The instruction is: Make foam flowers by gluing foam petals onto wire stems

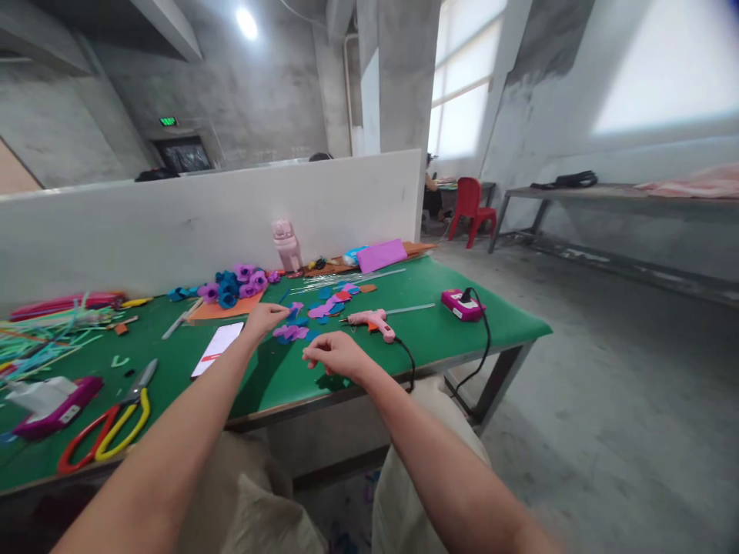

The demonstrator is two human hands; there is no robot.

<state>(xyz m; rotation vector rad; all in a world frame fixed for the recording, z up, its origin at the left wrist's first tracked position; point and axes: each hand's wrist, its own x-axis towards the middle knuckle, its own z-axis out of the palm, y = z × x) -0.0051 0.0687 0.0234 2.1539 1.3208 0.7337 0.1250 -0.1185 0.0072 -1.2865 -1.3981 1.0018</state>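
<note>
My left hand (264,318) reaches over the green table (462,338) with its fingers pinched on a small purple felt piece (295,309) among scattered purple, blue and orange cut-outs (332,302). My right hand (335,354) hovers closer to me, fingers curled together, and what it holds is too small to make out. A pink glue gun (372,321) lies just right of both hands, its black cord running off the table edge. A phone (218,348) lies beside my left forearm.
Finished purple and blue felt flowers (234,283) sit by the white partition (202,219), with a pink bottle (287,245). Red and yellow scissors (109,423), a pink box (55,400) and coloured sticks (40,331) lie left. A pink power strip (462,304) sits right. A red chair (470,206) stands beyond.
</note>
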